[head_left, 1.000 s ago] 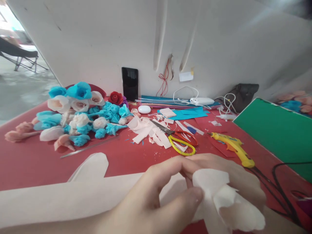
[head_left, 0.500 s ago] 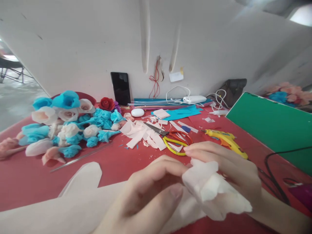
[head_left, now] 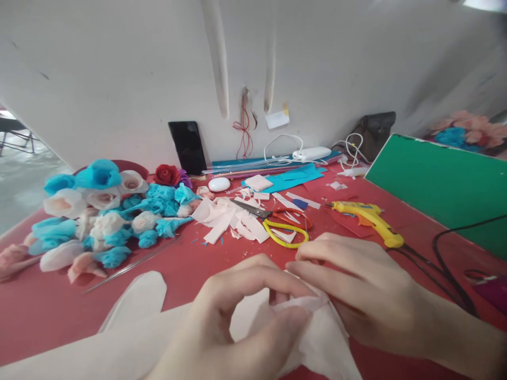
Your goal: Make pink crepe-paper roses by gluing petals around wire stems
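A thin pale crepe paper piece (head_left: 327, 340) hangs between my two hands at the lower middle. My left hand (head_left: 245, 316) pinches its upper edge between thumb and forefinger. Pressed against the far side of the same piece, the curled fingers of my right hand (head_left: 356, 285) meet my left fingertips; its thumb is hidden. A long pale paper strip (head_left: 99, 343) lies on the table under my left hand, and a rounded paper petal (head_left: 137, 295) lies beside it. Scissors (head_left: 283, 227) with red and yellow handles rest just beyond my fingers.
Blue, white and pink paper flowers (head_left: 99, 211) crowd the left. Pale paper scraps (head_left: 233, 216) lie mid-table. A yellow glue gun (head_left: 368, 219) with its black cord is at right, before a green board (head_left: 443, 190). A phone (head_left: 187, 148) leans on the wall.
My right hand has turned palm-down and closed in on my left fingertips. The paper, bunched like a flower before, now hangs flatter and lower, pinched at its top edge. The view has shifted slightly.
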A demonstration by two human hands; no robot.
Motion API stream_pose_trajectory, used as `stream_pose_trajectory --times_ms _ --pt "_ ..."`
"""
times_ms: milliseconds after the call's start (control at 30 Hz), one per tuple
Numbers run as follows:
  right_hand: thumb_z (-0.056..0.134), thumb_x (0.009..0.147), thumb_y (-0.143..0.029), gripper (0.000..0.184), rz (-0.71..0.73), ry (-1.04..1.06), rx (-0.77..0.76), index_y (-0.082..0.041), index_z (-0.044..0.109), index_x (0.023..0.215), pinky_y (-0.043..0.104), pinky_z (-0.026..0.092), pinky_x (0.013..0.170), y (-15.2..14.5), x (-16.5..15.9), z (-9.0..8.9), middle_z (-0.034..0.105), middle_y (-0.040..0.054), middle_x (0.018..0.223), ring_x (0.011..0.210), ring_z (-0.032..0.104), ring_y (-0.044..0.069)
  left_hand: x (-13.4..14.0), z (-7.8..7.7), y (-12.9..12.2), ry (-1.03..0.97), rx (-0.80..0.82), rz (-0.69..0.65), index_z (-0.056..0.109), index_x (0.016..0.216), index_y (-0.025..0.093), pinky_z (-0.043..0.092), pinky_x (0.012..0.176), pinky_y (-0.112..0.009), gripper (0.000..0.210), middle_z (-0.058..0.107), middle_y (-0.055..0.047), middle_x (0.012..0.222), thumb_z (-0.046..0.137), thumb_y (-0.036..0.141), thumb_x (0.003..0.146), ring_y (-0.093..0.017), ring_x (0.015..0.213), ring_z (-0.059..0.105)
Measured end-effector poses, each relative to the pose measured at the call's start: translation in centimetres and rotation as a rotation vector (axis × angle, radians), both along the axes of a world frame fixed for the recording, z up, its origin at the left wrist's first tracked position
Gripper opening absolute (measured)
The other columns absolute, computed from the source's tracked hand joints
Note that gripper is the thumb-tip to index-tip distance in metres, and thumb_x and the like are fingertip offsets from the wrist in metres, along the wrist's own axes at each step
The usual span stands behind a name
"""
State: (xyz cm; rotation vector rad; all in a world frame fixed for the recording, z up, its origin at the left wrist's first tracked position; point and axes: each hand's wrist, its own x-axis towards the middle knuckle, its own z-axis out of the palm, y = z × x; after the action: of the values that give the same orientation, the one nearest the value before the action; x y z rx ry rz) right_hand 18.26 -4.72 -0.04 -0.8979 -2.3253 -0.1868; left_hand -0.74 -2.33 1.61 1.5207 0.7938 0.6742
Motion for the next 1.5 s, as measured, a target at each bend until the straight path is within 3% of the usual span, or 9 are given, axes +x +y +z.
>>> stream_pose_trajectory --times_ms 100,200,300,533,633,767,867,967,1500 --pt "0.032 0.095 -0.015 0.028 -0.036 -0.05 -0.062 -0.01 0.059 0.088 0.027 0.046 0.064 -0.3 -0.1 0.3 0.057 0.008 0.086 0.076 0.053 0.016 0.2 0.1 -0.1 0.002 -0.038 0.012 0.066 0.068 0.02 0.039 0.052 -0.016 0.011 0.055 0.003 0.063 0.06 0.025 0.075 -0.008 0.056 0.052" --pt "0.03 0.095 -0.015 0.033 -0.046 -0.061 -0.116 -0.01 0.062 0.087 0.027 0.045 0.062 -0.4 -0.1 0.6 0.055 0.0066 0.082 0.072 0.05 0.016 0.2 0.0 -0.1 -0.019 -0.002 0.014 0.066 0.068 0.02 0.044 0.062 -0.018 0.012 0.056 0.004 0.061 0.058 0.022 0.076 -0.007 0.054 0.051" --pt "0.03 0.095 -0.014 0.034 -0.068 -0.061 -0.105 -0.01 0.063 0.089 0.027 0.044 0.061 -0.5 -0.2 0.6 0.055 0.006 0.08 0.071 0.049 0.015 0.1 -0.1 0.0 -0.001 0.026 0.016 0.068 0.072 0.021 0.046 0.07 -0.021 0.013 0.06 0.003 0.065 0.057 0.025 0.077 -0.009 0.058 0.054" --pt "0.032 0.093 -0.011 0.032 -0.097 -0.114 -0.043 -0.012 0.062 0.086 0.03 0.04 0.065 -0.9 -0.2 0.6 0.057 0.0072 0.088 0.079 0.049 0.018 0.0 0.2 0.7 0.118 0.129 -0.049 0.067 0.07 0.02 0.045 0.06 -0.017 0.012 0.059 0.002 0.071 0.057 0.022 0.076 -0.009 0.063 0.056" --pt "0.035 0.089 -0.009 0.027 -0.109 -0.134 -0.023 -0.014 0.06 0.081 0.032 0.036 0.068 -1.0 -0.2 0.5 0.057 0.0058 0.087 0.078 0.047 0.018 0.1 0.4 0.6 0.146 0.16 0.006 0.063 0.068 0.02 0.046 0.065 -0.018 0.006 0.061 0.003 0.073 0.061 0.024 0.072 -0.011 0.067 0.057" --pt "0.041 0.085 -0.006 0.02 -0.143 -0.156 -0.008 -0.014 0.057 0.077 0.034 0.03 0.067 -1.2 -0.5 0.3 0.054 0.0041 0.078 0.07 0.041 0.019 0.3 0.2 0.4 0.237 0.351 0.067 0.058 0.068 0.021 0.045 0.067 -0.021 0.005 0.061 0.004 0.072 0.063 0.021 0.069 -0.012 0.067 0.056" --pt "0.039 0.084 -0.003 0.023 -0.144 -0.165 0.046 -0.014 0.057 0.075 0.034 0.028 0.063 -1.4 -0.9 0.2 0.052 0.0039 0.072 0.066 0.038 0.019 0.3 -0.1 0.4 0.233 0.561 0.02 0.055 0.069 0.02 0.044 0.068 -0.022 0.012 0.06 0.005 0.07 0.065 0.016 0.064 -0.012 0.065 0.055" --pt "0.034 0.084 -0.002 0.032 -0.152 -0.175 0.095 -0.014 0.06 0.071 0.034 0.029 0.062 -1.7 -1.2 0.3 0.054 0.0047 0.07 0.065 0.039 0.019 0.2 -0.2 0.4 0.255 0.656 -0.009 0.054 0.07 0.02 0.043 0.071 -0.023 0.019 0.059 0.005 0.072 0.058 0.004 0.059 -0.011 0.066 0.055" --pt "0.032 0.085 -0.001 0.039 -0.191 -0.152 0.103 -0.015 0.067 0.073 0.034 0.032 0.059 -1.9 -1.5 0.3 0.059 0.0047 0.07 0.069 0.05 0.02 -0.1 -0.3 0.3 0.249 0.707 -0.075 0.051 0.069 0.021 0.041 0.076 -0.025 0.027 0.054 0.006 0.073 0.057 -0.002 0.056 -0.012 0.072 0.052"
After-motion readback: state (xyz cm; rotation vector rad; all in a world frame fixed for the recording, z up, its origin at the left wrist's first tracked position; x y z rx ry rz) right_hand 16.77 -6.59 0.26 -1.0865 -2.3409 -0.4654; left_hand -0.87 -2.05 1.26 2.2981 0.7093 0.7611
